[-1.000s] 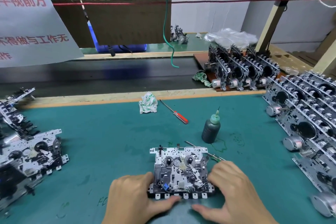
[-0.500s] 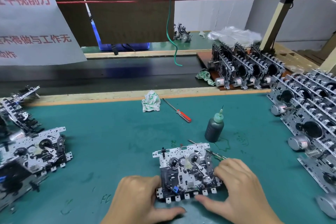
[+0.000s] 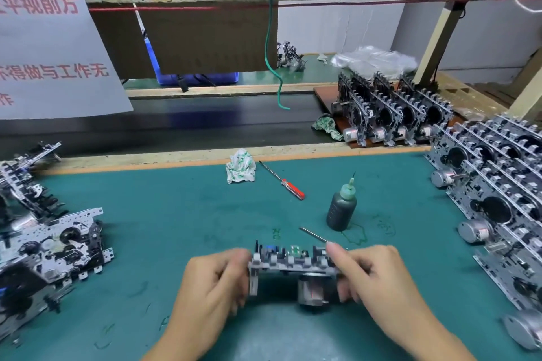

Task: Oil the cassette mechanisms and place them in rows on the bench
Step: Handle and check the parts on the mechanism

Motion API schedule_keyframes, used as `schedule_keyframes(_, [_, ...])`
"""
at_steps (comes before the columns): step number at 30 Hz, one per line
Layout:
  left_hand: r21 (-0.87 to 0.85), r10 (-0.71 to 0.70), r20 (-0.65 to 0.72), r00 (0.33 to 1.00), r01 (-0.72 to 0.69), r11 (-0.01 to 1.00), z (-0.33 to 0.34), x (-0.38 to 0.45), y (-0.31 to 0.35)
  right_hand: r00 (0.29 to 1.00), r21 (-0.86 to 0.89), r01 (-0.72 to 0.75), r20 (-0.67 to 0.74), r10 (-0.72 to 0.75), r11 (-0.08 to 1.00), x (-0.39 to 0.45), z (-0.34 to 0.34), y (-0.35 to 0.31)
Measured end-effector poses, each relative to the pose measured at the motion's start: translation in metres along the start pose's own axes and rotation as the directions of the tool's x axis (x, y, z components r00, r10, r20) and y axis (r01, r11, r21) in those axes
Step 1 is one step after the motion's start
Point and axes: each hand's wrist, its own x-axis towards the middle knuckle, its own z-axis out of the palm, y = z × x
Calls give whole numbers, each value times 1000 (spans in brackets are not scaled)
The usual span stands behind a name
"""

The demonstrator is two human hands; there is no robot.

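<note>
Head view, lower centre: left hand, right hand grip mechanism by ends, tipped on edge; judged mid-handling; next: set in row at right

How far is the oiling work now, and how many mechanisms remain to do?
Done: rows of metal cassette mechanisms stand on edge at the right of the green bench mat. In hand: left hand and right hand hold one mechanism, tilted on edge. Left: a loose pile of mechanisms at left; the count is unclear. The dark oil bottle stands untouched.
</note>
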Motion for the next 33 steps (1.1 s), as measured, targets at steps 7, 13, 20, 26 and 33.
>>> schedule_keyframes(7, [19, -204, -36, 978, 205, 979, 5, 5, -6, 981, 22, -166, 102, 163, 986, 9, 3, -16])
schedule_keyframes(13, [553, 21, -110, 994, 44, 832, -5, 4, -2, 998, -285, -35, -55, 20, 958, 6, 2, -12])
schedule_keyframes(20, [282, 285, 105, 953, -303, 910, -5, 24, 17, 967, 7, 155, 205, -153, 988, 12, 2, 2])
schedule_keyframes(26, [178, 344, 265, 901, -397, 901, 14, 31, 19, 967, 251, 179, 131, -216, 951, 17, 14, 2])
schedule_keyframes(33, [212, 373, 228, 899, -420, 883, 19, 34, 13, 963, 295, 172, 150, -223, 940, 22, 13, 5])
